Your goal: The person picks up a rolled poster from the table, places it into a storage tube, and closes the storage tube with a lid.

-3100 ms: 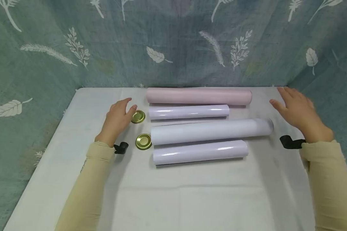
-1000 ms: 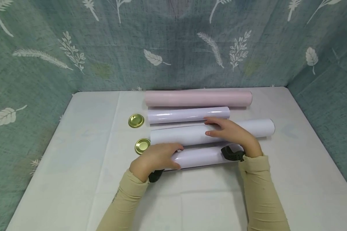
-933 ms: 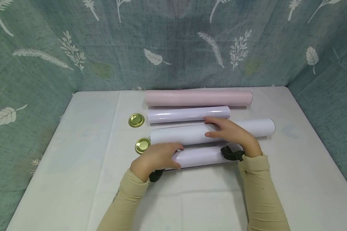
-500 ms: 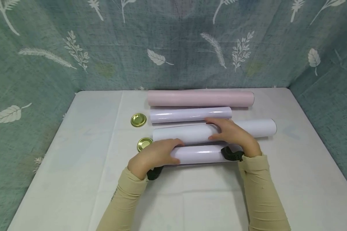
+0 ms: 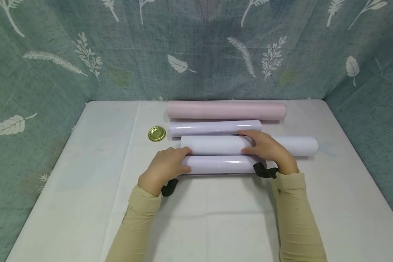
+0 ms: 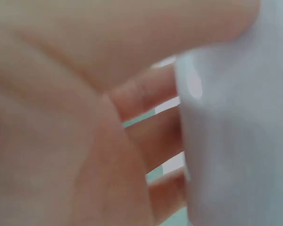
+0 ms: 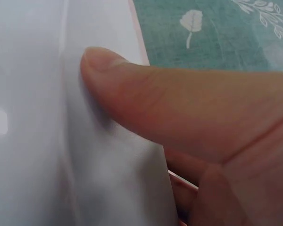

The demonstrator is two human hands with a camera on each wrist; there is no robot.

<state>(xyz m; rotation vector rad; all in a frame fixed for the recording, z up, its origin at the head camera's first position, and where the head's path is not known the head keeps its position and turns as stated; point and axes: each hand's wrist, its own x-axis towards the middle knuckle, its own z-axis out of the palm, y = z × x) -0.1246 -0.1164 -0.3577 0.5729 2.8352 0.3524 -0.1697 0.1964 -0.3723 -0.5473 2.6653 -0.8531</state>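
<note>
From where I stand, the two rolls nearest the front edge of the worktop [image 5: 68, 182] have just closed up: a moment ago they sat slightly slanted, with a strip of shadow between them, and now the front glossy roll [image 5: 222, 165] lies along the matte white roll [image 5: 216, 145], seemingly touching it, both about parallel to the worktop's back edge. The matte white roll has also slid a little toward the right edge. The left hand [image 5: 165, 167] grips the left end of the front glossy roll, thumb on the near side and fingers over the far side. The right hand [image 5: 268, 147] holds the matte white roll right of its middle, thumb on its near face and fingers reaching over its far side. As I judge it, the work has gone from taking hold to shifting the pair into line. Behind them the thin glossy roll [image 5: 203, 128] and the pink roll [image 5: 226, 110], nearest the back edge, lie as they did. One gold lid [image 5: 157, 134] rests left of the thin glossy roll; the second lid, visible half a second ago, is now hidden around the left hand.
</note>
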